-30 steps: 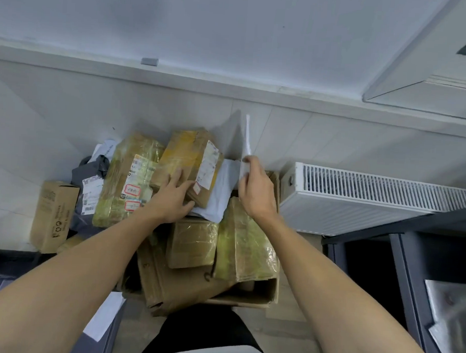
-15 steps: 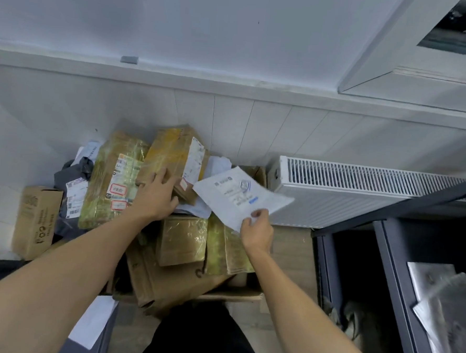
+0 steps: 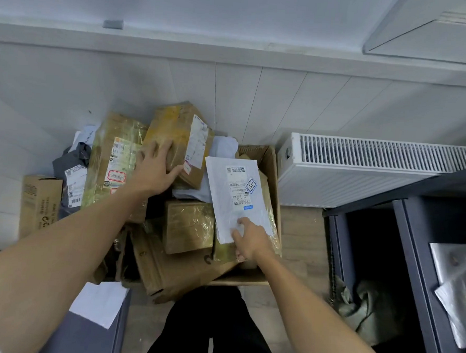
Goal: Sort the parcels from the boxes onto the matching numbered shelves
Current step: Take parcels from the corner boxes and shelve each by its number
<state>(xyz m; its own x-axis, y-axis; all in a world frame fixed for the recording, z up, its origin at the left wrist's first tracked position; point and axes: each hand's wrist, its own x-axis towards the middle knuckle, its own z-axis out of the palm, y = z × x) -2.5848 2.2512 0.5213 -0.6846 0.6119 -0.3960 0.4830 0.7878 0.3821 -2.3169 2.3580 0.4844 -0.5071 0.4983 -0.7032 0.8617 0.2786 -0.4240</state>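
White parcel (image 3: 233,198) label up, handwritten "50" on blue-edged sticker, barcodes below; held over cardboard box (image 3: 271,167), mid-frame. Right hand (image 3: 249,240) pinches its 6 o'clock edge. Left hand (image 3: 156,169) spread flat on taped brown parcel (image 3: 174,129) at 11 o'clock. White radiator (image 3: 362,181) at 3 o'clock, panelled wall (image 3: 285,97) behind, wood floor (image 3: 299,235).

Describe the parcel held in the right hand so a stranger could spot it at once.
Start at the white wall radiator; the open cardboard box stands just left of it. Over its right side the right hand pinches a flat white plastic mailer, marked "50", unlike the brown taped cartons around it.
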